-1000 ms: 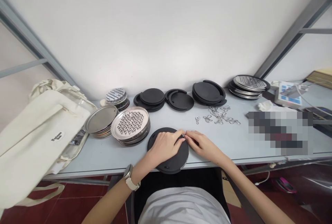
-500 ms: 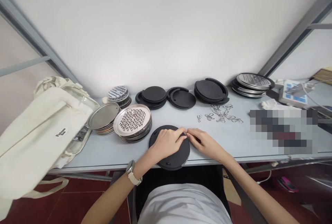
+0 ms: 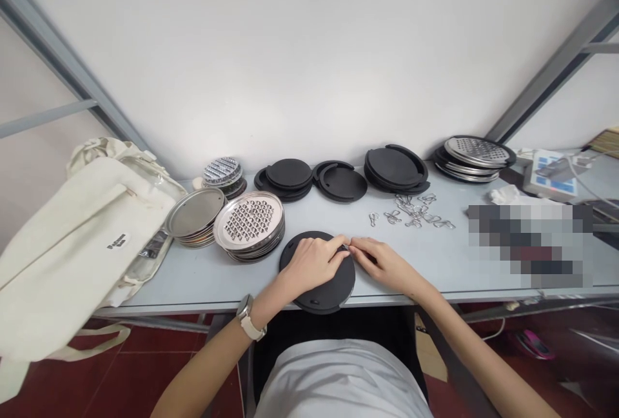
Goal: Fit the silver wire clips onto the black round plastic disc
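Note:
A black round disc (image 3: 333, 286) lies at the table's front edge, overhanging it slightly. My left hand (image 3: 316, 263) reaches across the disc, with thumb and forefinger pinched together by its upper right rim. My right hand (image 3: 380, 263) meets those fingertips from the right, its own fingers closed. A tiny shiny bit shows between the two hands, too small to name. Beyond them several bent-wire metal clips (image 3: 416, 213) are scattered. Left of the disc stands a stack of round metal grater plates (image 3: 250, 221), its top face covered in raised teeth.
Plain round metal plates (image 3: 194, 213) and smaller patterned ones (image 3: 222, 173) are stacked at left. Black round holders (image 3: 290, 174) line the wall, with a grater stack (image 3: 476, 152) at right. A cream bag (image 3: 91, 231) covers the left end; a white-and-blue box (image 3: 551, 174) sits far right.
Both hands stay at the disc's upper right rim, with only slight finger movement. The whole view has shifted a little.

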{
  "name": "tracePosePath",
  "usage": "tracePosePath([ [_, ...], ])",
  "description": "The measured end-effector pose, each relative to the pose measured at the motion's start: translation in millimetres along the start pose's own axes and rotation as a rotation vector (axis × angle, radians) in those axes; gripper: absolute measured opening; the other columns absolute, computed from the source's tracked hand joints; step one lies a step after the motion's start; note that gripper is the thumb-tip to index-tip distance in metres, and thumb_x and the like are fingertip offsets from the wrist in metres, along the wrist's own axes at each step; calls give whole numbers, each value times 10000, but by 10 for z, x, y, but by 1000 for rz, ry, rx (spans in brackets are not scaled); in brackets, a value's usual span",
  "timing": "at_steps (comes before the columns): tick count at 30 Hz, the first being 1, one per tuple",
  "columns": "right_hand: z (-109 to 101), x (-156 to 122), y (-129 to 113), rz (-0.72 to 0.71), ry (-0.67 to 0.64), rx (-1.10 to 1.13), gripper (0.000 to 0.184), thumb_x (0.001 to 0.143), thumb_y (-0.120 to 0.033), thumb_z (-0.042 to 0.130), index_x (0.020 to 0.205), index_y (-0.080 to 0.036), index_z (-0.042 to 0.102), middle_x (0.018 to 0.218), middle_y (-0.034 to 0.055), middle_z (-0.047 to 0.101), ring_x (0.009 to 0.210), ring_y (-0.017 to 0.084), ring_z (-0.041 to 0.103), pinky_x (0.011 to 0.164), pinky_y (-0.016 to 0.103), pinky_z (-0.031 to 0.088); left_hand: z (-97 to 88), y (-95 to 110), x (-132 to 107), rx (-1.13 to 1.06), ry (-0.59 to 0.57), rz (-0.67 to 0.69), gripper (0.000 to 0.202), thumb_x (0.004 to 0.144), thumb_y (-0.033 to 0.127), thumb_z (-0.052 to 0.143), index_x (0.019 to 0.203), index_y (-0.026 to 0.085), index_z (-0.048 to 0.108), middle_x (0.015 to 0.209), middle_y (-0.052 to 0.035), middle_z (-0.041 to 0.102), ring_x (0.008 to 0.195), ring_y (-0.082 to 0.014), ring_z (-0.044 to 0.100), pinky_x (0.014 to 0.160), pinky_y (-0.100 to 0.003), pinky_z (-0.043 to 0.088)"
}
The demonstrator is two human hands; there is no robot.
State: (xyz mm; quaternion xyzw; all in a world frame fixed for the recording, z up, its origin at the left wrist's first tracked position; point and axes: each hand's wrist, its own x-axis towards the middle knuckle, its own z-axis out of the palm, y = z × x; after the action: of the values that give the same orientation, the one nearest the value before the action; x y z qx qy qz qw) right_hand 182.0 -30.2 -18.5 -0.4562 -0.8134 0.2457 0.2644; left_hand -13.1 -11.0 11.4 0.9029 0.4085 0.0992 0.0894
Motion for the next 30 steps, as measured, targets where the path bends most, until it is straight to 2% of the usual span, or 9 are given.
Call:
tracePosePath([
  [12,1,-10,-68,26,7,-35,265,987,-263,341,851,-203,561,751,28,604,704,182,557,670,284,432,-24,11,-1,-18,-4,-5,258,984,384,396,1125,261,575,788,-19,694,756,-209,683,659,-262,445],
  [24,-106,22,20,-7,-54,-46,310,988,-312,348,753,-207,522,670,9,538,639,165,508,612,276,409,7,1,-6,-25,5,3,261,982,382,399,1136,258,570,816,-23,703,761,-216,688,648,-267,445],
  [30,-77,-2,-15,7,-42,-36,286,985,-293,348,782,-207,530,694,13,559,648,165,517,616,277,412,-7,4,-11,-37,-17,-13,272,984,377,395,1144,249,573,802,-31,698,776,-214,687,680,-272,456],
])
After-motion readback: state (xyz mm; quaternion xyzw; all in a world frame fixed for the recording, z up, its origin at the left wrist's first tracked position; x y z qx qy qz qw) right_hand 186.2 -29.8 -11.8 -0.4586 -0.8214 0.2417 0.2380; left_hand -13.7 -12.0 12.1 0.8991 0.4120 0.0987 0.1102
